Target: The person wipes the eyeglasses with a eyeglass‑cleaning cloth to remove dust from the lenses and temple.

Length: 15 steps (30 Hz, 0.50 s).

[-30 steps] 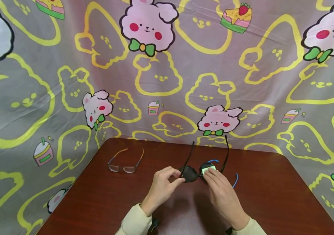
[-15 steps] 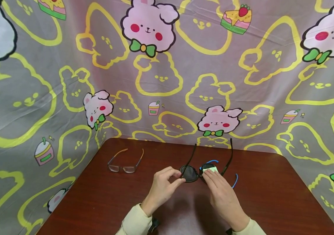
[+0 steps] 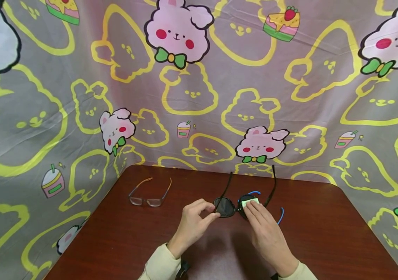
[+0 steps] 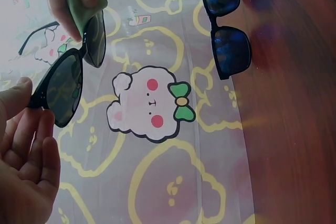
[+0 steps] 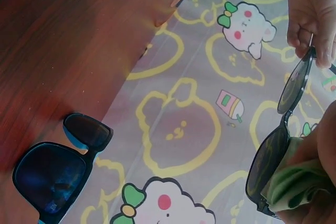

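Observation:
Black-framed sunglasses (image 3: 225,208) are held up above the table, their arms extended away from me. My left hand (image 3: 195,219) pinches them at the left hinge between thumb and fingers, plainly seen in the left wrist view. At the other lens, my right hand (image 3: 267,233) grips a light green cloth (image 5: 296,184) folded over that lens. The cloth and fingers cover part of the lens. Behind and below lies a second pair of sunglasses (image 4: 231,51) with dark blue lenses; its blue arm (image 3: 282,215) shows past my right hand.
Clear eyeglasses (image 3: 154,202) with orange-tipped arms rest on the left of the dark red-brown table (image 3: 125,241). A patterned cloth backdrop (image 3: 199,77) with cartoon rabbits rises behind the table and along both sides.
The held sunglasses have tilted slightly, their arm tips shifting a little right and then slightly back. The cloth has moved a little on the right lens; the left hand keeps its place.

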Each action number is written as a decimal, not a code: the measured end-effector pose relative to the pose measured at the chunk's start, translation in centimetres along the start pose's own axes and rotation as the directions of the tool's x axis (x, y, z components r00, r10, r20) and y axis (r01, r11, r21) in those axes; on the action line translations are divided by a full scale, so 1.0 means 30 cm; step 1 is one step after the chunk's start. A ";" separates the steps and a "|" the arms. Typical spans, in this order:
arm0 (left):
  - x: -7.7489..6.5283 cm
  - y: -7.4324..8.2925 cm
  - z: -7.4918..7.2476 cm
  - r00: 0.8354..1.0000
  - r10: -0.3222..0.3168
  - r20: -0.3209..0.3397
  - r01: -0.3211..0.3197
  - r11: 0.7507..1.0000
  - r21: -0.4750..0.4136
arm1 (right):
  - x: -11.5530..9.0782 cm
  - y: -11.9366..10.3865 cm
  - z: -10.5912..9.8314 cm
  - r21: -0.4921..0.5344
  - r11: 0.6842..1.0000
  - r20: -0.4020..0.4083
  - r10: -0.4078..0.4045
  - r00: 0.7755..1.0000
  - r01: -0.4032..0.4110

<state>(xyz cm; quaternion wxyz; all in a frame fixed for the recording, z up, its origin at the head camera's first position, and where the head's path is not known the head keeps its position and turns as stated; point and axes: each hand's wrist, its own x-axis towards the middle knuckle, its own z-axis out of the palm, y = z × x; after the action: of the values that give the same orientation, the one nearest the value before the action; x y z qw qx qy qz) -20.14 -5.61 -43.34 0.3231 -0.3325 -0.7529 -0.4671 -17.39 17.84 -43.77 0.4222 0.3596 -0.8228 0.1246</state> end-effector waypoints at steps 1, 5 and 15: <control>0.000 -0.001 0.001 1.000 -0.004 -0.002 0.004 1.000 -0.002 | -0.001 0.001 0.000 0.003 1.000 0.000 0.000 1.000 0.000; -0.002 -0.001 0.005 1.000 -0.030 0.003 0.030 1.000 -0.007 | 0.000 -0.002 0.000 0.017 1.000 0.006 0.011 1.000 -0.011; 0.003 0.012 0.009 0.997 -0.069 0.017 0.070 0.998 -0.012 | 0.012 -0.027 0.000 -0.024 0.999 -0.036 0.021 0.999 -0.022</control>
<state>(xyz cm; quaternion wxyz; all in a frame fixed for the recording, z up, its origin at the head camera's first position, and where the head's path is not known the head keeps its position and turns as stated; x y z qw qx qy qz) -19.96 -5.23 -43.19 0.2984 -0.3120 -0.7637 -0.4800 -16.97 17.10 -43.56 0.4395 0.3433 -0.8205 0.1256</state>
